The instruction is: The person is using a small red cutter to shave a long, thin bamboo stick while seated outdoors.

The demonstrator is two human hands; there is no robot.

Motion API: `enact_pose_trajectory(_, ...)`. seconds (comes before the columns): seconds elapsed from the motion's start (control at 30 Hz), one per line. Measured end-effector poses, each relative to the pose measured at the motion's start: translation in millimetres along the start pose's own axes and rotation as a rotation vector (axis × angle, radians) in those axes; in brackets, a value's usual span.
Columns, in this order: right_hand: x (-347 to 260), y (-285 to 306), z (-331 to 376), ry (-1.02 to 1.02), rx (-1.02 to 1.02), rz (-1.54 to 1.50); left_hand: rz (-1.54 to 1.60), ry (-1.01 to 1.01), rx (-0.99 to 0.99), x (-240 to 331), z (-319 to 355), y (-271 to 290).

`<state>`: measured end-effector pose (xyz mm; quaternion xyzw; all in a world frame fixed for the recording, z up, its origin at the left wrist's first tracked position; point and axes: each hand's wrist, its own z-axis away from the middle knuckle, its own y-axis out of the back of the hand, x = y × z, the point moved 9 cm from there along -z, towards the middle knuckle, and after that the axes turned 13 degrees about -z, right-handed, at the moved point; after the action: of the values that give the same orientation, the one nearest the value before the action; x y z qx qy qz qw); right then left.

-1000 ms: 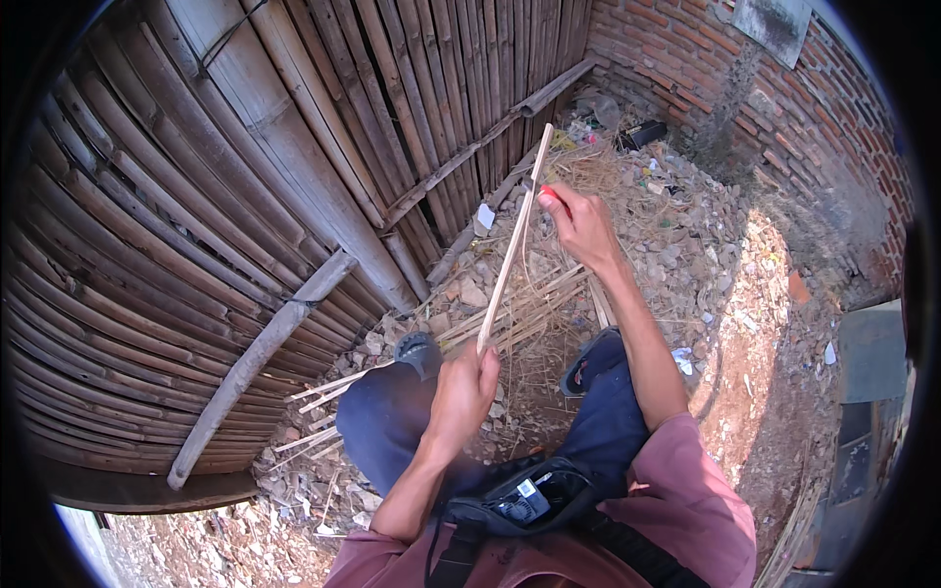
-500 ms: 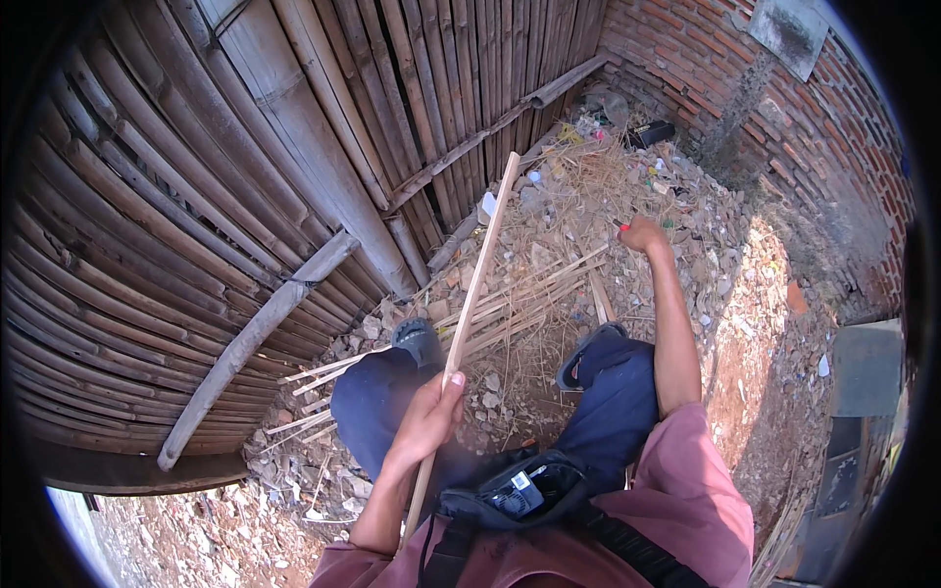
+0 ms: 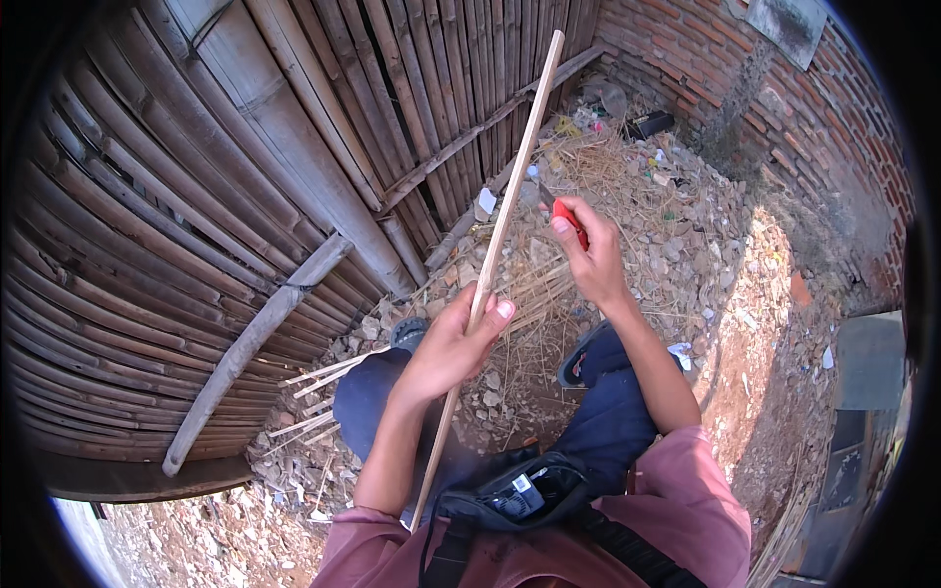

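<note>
L hand (image 3: 453, 345) is closed round a long, pale stick (image 3: 522, 162), gripping it below its middle, thumb laid over the near side. Stick stands at a slant — top end up in front of the bamboo wall (image 3: 323, 127), leaning a bit to the right, bottom end down by the person's lap, beside the black pouch (image 3: 461, 508). R hand (image 3: 592, 253) is curled tight on a knife w/ a red handle (image 3: 569, 223), thumb pressed along the handle. Blade points up and left, just beside the stick, w/ a small gap btwn the two.

Below, a loose bunch of thin sticks (image 3: 539, 287) lies on the stony ground (image 3: 676, 260), approx. btwn the person's feet, w/ more stick ends (image 3: 316, 419) poking out past the left knee. Dry straw (image 3: 598, 162) and bits of litter lie farther off, nr the brick wall (image 3: 667, 59).
</note>
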<state>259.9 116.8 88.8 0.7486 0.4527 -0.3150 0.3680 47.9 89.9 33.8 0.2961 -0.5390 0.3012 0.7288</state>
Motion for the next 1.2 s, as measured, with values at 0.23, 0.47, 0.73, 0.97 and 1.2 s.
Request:
enact_pose_trajectory(0.23, -30, -56, 36, 0.169, -0.349, 0.085, -0.023, -0.153, 0.105, -9, -10, 6)
enact_pose_trajectory(0.47, -28, -69, 44, 0.151, -0.372, 0.119, -0.245, -0.099, 0.279, -22, -8, 8)
enact_pose_trajectory(0.73, -30, -74, 46, 0.148, -0.38, 0.152, -0.384, -0.162, 0.387, -16, -6, 10)
enact_pose_trajectory(0.97, -31, -77, 47, 0.139, -0.36, 0.198, -0.444, -0.189, 0.451, -17, -6, 12)
enact_pose_trajectory(1.2, -25, -74, 45, 0.138, -0.287, 0.244, -0.425, -0.109, 0.449, -22, -11, 14)
